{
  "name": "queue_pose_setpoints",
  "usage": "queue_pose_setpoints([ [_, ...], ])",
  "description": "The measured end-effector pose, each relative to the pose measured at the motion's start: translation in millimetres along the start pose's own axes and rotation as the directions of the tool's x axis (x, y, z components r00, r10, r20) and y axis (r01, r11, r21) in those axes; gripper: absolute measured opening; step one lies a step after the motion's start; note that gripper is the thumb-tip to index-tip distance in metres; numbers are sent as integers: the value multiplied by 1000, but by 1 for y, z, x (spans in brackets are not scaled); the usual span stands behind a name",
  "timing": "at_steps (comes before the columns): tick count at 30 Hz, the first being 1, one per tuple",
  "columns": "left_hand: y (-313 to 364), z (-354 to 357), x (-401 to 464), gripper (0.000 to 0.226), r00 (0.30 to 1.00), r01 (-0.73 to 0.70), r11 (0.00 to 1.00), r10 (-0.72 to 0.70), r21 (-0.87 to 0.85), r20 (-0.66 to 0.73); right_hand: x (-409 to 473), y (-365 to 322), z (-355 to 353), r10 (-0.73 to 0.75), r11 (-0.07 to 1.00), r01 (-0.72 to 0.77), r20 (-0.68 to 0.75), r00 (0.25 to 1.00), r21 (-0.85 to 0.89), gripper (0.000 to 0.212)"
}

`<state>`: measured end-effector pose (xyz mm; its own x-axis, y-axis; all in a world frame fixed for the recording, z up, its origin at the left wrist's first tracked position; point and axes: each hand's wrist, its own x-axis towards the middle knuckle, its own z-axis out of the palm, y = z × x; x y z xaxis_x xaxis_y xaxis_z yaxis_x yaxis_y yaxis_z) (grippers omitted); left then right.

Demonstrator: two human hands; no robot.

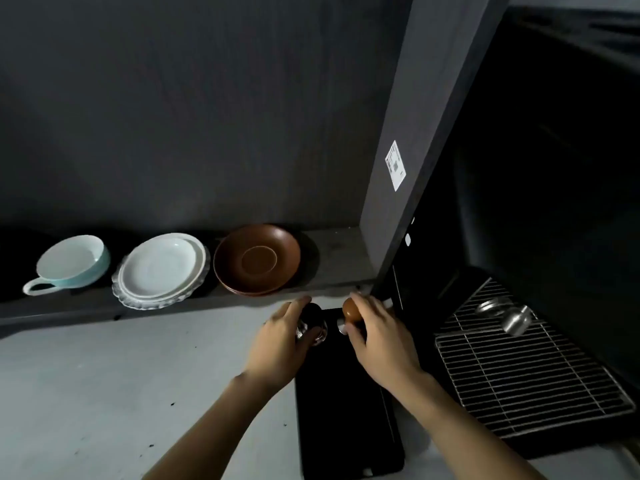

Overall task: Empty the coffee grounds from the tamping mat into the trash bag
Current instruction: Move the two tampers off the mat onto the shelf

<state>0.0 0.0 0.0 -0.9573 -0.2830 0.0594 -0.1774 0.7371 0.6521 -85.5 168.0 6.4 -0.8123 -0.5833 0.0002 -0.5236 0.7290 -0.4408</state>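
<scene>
A black rectangular tamping mat (346, 410) lies on the grey counter, running from below the shelf toward me. At its far end stand two tools. My left hand (280, 344) is closed around a black-topped, shiny metal distributor (313, 323). My right hand (377, 330) grips a tamper with a brown wooden knob (351, 310). Both tools look to be at or just above the mat's far end. No trash bag is in view.
A low shelf (332, 265) behind the mat holds a pale blue cup (69, 263), stacked white plates (161, 270) and brown saucers (256, 259). An espresso machine's wire drip grate (519, 368) with metal spouts (509, 315) sits right of the mat. Dark specks dot the counter (104, 393).
</scene>
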Motion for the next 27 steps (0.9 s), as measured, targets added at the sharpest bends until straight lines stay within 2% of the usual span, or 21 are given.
queue_pose_setpoints([
  [6, -1, 4, 5, 32, 999, 10, 996, -13, -90, -35, 8, -2, 2, 32, 996, -30, -23, 999, 86, 46],
  [12, 7, -4, 12, 35, 987, -38, 985, 11, -168, -158, 9, -8, -25, -12, 983, 43, -170, 985, 181, 47],
  [16, 25, -24, 34, 38, 962, -114, 985, 77, -130, -261, 28, -16, -54, -43, 979, 92, -255, 966, 183, 47],
  [19, 33, -32, 54, 41, 952, -112, 992, 88, -65, -295, 46, -22, -66, -38, 976, 89, -249, 968, 196, 48],
  [27, 28, -28, 92, 41, 966, -86, 996, 83, -1, -244, 77, -29, -55, 5, 993, 18, -194, 981, 119, 50],
])
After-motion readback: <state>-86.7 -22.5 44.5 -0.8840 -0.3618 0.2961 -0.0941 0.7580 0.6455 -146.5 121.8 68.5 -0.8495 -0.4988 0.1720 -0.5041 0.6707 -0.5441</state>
